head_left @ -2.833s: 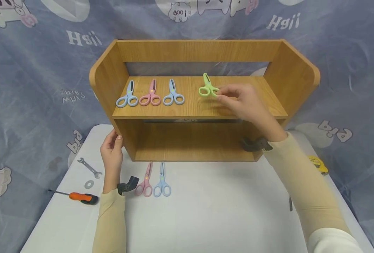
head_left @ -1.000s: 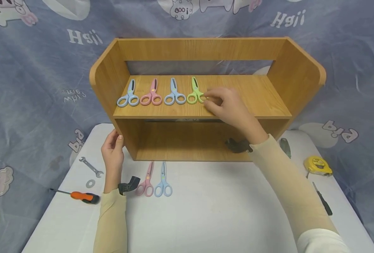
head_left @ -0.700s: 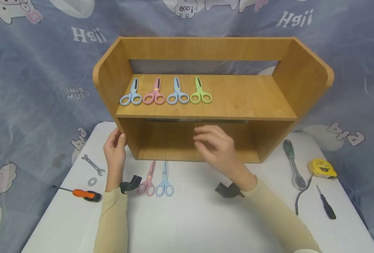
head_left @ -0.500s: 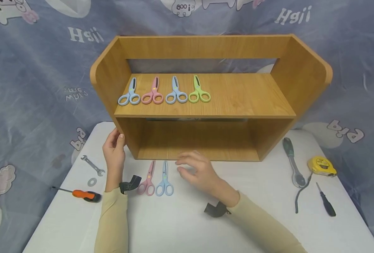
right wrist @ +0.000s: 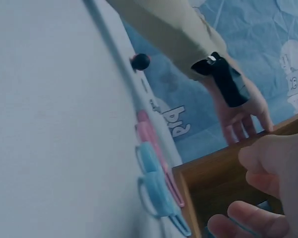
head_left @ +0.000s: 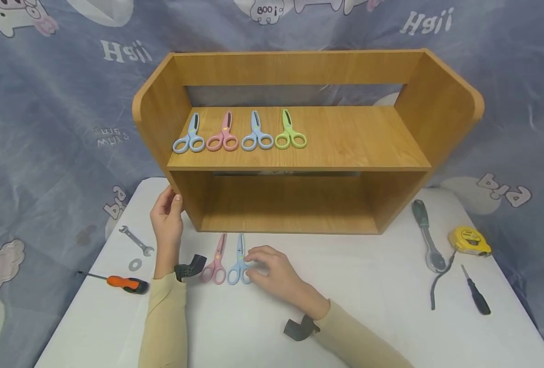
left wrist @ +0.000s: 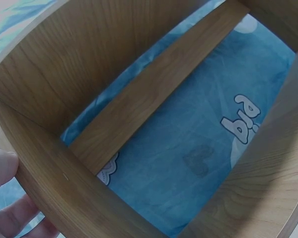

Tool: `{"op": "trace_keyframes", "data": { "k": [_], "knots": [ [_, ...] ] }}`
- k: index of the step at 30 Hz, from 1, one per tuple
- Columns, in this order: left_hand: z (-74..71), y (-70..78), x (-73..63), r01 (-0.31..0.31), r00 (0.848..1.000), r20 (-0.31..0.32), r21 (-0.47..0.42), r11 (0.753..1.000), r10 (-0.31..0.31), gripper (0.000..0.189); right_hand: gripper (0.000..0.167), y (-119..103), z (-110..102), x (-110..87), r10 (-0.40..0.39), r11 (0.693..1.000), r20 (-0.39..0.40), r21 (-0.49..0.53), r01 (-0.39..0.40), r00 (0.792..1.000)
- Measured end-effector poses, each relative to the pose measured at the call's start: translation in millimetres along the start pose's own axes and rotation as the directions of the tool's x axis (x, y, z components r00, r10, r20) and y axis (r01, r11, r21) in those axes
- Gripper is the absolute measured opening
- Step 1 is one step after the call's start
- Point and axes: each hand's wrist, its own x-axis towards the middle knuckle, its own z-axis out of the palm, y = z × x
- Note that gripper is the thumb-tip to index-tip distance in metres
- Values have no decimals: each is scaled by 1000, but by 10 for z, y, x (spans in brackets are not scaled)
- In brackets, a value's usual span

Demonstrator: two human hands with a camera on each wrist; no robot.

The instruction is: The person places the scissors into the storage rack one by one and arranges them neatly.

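My left hand (head_left: pixel 168 222) grips the left side panel of a wooden shelf (head_left: pixel 355 145); in the left wrist view, the thumb (left wrist: pixel 2 166) and fingertips lie around the panel's edge. Just right of the light blue scissors (head_left: pixel 239 263) on the table is my right hand (head_left: pixel 278 276), thumb and fingers parted around the right handle loop. The right wrist view shows those fingers apart with nothing between them. Pink scissors (head_left: pixel 215 261) lie left of the blue pair. Along the upper shelf board lie blue scissors (head_left: pixel 191 134), pink scissors (head_left: pixel 224 134), blue scissors (head_left: pixel 255 133) and green scissors (head_left: pixel 288 132).
At left on the white table lie a wrench (head_left: pixel 136 241), a washer (head_left: pixel 135 265) and an orange screwdriver (head_left: pixel 125 282). To the right are a green-handled ratchet (head_left: pixel 426 232), a yellow tape measure (head_left: pixel 469 240), a dark rod (head_left: pixel 439 278) and a dark screwdriver (head_left: pixel 476 296).
The green scissors were set down on the upper board beside the blue pair and let go. My right hand then came down and left to the table's blue scissors. The left hand stayed at the shelf.
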Motion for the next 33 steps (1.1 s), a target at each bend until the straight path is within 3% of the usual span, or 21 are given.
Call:
{"op": "trace_keyframes", "data": {
  "k": [2, 5, 8, 16, 24, 33],
  "knots": [
    [2, 1, 0, -1, 1000, 4, -7, 1000, 1, 39, 30, 48, 29, -17, 56, 998, 66, -6, -56, 996],
    [3, -3, -4, -6, 1000, 2, -1, 1000, 6, 39, 43, 121, 96, -47, 143, 988, 202, -90, -127, 969],
    [0, -13, -8, -16, 1000, -3, 6, 1000, 16, 39, 51, 188, 170, -65, 176, 973, 280, -194, -124, 944],
    [-2, -17, -9, -26, 1000, -3, 16, 1000, 26, 39, 39, 225, 225, -82, 154, 962, 265, -260, -83, 952],
    [-3, -15, -8, -12, 1000, 3, 18, 1000, 12, 39, 8, 247, 238, -93, 142, 957, 245, -281, -70, 959],
    [-1, 10, -15, -16, 1000, 4, 17, 1000, 16, 39, 7, 279, 243, -93, 114, 966, 219, -252, -57, 969]
  ]
}}
